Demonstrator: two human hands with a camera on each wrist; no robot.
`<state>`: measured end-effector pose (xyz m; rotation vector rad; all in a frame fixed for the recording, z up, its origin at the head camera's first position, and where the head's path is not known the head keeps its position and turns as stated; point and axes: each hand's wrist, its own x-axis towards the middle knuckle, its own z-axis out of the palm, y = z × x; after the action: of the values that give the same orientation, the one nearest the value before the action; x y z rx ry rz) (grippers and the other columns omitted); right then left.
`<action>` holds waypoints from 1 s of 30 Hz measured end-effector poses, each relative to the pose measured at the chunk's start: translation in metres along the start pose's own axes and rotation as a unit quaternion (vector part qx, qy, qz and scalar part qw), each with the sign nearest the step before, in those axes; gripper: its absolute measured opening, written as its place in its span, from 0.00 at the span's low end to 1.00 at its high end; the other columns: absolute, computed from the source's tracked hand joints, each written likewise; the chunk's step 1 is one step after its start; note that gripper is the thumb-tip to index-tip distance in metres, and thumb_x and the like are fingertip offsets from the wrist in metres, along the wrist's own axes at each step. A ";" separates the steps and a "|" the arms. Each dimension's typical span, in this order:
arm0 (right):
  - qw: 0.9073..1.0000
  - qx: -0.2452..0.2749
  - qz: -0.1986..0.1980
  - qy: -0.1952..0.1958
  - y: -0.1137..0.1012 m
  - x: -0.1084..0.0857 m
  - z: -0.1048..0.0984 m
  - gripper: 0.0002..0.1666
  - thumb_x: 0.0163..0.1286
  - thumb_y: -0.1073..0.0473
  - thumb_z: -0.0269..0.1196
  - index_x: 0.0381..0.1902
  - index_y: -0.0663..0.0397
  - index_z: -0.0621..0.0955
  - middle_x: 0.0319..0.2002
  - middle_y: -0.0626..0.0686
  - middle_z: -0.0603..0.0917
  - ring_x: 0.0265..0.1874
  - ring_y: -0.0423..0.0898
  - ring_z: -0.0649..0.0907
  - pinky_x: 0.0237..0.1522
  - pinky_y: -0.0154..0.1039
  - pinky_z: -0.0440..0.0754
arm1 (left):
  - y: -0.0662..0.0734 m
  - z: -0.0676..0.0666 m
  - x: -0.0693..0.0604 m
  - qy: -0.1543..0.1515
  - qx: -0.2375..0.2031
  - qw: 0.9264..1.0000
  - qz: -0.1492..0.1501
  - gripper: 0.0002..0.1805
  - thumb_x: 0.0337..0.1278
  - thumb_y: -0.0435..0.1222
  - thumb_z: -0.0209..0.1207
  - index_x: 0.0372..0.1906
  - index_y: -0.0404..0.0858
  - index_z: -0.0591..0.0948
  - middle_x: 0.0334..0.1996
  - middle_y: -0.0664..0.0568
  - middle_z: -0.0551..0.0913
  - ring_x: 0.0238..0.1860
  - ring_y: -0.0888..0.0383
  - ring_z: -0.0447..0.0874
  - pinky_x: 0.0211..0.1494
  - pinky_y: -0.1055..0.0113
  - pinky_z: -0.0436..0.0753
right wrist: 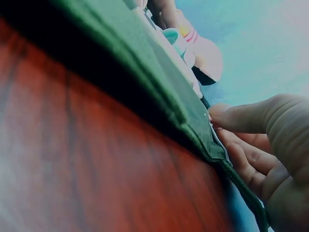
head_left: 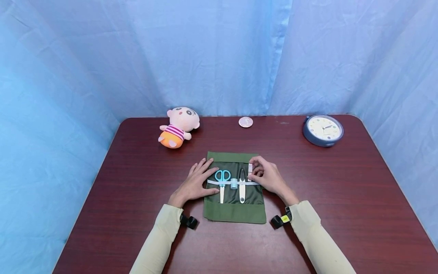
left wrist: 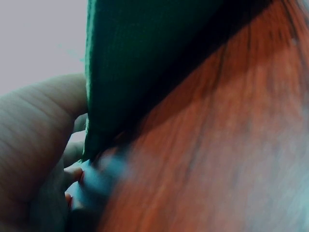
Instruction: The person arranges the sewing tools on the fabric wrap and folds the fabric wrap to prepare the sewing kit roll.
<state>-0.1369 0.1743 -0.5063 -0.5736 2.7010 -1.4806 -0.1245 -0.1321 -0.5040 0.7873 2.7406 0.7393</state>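
A green cloth pouch (head_left: 234, 213) lies unfolded on the table, with a white elastic band across it. Under the band are blue-handled scissors (head_left: 222, 186), a light blue spool-like piece (head_left: 234, 183) and a white and black tool (head_left: 242, 190). My right hand (head_left: 270, 177) pinches a small white item (head_left: 250, 168) between thumb and fingers at the band's right end. My left hand (head_left: 196, 182) rests with spread fingers on the pouch's left edge. In the left wrist view the hand (left wrist: 34, 140) touches the green cloth (left wrist: 130, 58); the right wrist view shows the right fingers (right wrist: 241, 118) at the pouch edge.
A plush doll (head_left: 176, 127) lies at the back left of the dark red table (head_left: 137, 182). A small round disc (head_left: 245, 122) is near the back edge, and a round clock (head_left: 323, 130) stands at the back right. Light blue curtains surround the table.
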 end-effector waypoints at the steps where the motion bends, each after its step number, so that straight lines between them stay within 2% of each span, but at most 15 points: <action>1: 1.000 -0.003 -0.001 -0.001 0.000 0.000 0.000 0.26 0.55 0.69 0.75 0.50 0.56 0.77 0.37 0.55 0.84 0.32 0.40 0.86 0.32 0.30 0.83 | 0.000 0.000 0.000 0.001 0.000 1.000 0.001 0.40 0.56 0.54 0.67 0.73 0.46 0.70 0.81 0.45 0.53 0.83 0.41 0.43 0.81 0.38 0.47; 12: 1.000 0.002 -0.020 -0.021 0.004 0.000 -0.001 0.25 0.56 0.67 0.75 0.51 0.56 0.78 0.37 0.55 0.85 0.33 0.41 0.85 0.33 0.30 0.81 | -0.001 0.003 0.001 0.005 0.001 1.000 0.004 0.41 0.56 0.54 0.67 0.73 0.45 0.70 0.81 0.45 0.54 0.82 0.41 0.44 0.80 0.37 0.48; 23: 0.999 0.019 -0.016 -0.042 0.012 0.002 -0.001 0.25 0.59 0.65 0.74 0.52 0.55 0.77 0.37 0.55 0.85 0.35 0.43 0.85 0.34 0.29 0.79 | -0.001 0.001 0.001 0.003 0.004 1.000 0.004 0.41 0.56 0.55 0.67 0.73 0.45 0.70 0.81 0.46 0.53 0.82 0.41 0.44 0.80 0.37 0.47; 30: 0.998 0.020 -0.019 -0.064 0.015 0.003 -0.003 0.25 0.59 0.65 0.73 0.53 0.55 0.77 0.36 0.52 0.84 0.35 0.36 0.84 0.35 0.30 0.80 | 0.000 0.000 0.000 0.000 0.003 1.000 0.006 0.41 0.56 0.55 0.67 0.73 0.45 0.70 0.81 0.45 0.53 0.83 0.41 0.43 0.80 0.37 0.46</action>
<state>-0.1450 0.1829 -0.5159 -0.6953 2.5710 -1.4497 -0.1243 -0.1321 -0.5038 0.8048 2.7419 0.7353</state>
